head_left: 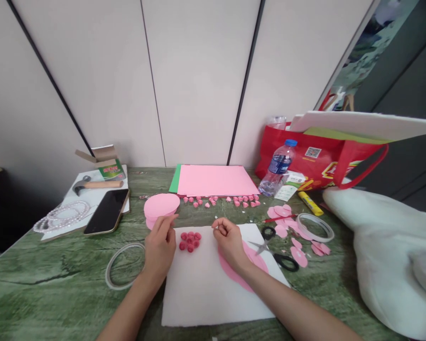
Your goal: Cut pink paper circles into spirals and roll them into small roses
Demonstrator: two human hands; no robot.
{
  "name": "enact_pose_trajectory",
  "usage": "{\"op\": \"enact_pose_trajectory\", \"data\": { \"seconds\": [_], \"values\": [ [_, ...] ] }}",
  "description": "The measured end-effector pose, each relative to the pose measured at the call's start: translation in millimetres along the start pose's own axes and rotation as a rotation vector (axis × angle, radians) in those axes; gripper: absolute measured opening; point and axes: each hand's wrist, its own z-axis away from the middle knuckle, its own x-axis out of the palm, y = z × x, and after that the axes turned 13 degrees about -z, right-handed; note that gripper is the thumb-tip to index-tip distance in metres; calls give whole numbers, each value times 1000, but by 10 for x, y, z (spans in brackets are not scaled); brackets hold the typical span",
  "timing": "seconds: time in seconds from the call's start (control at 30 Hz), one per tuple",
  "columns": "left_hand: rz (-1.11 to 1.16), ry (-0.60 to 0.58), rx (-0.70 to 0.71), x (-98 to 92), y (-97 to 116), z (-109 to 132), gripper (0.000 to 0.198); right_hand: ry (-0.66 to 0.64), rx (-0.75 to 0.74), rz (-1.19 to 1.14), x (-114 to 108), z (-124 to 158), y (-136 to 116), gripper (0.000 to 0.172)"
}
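My left hand (159, 246) hovers at the left edge of a white foam sheet (195, 298), fingers loosely bent with a gap to the thumb and nothing visible in them. Beside it, a cluster of small rolled pink paper roses (190, 241) rests on the sheet. My right hand (230, 241) is closed in a pinch above the sheet's upper middle; whatever its fingertips hold is too small to make out. Under my right wrist lies a pink paper circle (230, 272), partly hidden. Open black-handled scissors (270, 244) lie across the sheet's right edge.
Pink paper ovals (161, 204) are stacked behind my left hand. Rolled paper pieces (244, 201) line up before pink sheets (216, 180). Tape rolls (108, 272) (328, 232), a phone (106, 213), a hammer (99, 184), a bottle (279, 166) and a red bag (305, 156) surround the sheet.
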Motion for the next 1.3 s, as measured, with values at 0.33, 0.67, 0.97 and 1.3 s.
{"op": "enact_pose_trajectory", "data": {
  "seconds": [0.33,0.67,0.97,1.3],
  "values": [
    [0,10,-24,-10,-8,-46,28,-430,-17,302,-349,-213,-392,13],
    [-4,25,-5,35,-8,16,33,-707,23,827,-847,-52,-542,60],
    [-12,-6,-44,45,-21,18,33,-717,1,792,-856,-112,-498,59],
    [109,-186,-279,92,-117,-13,29,-691,-273,753,-6,22,-392,66]
  ]
}}
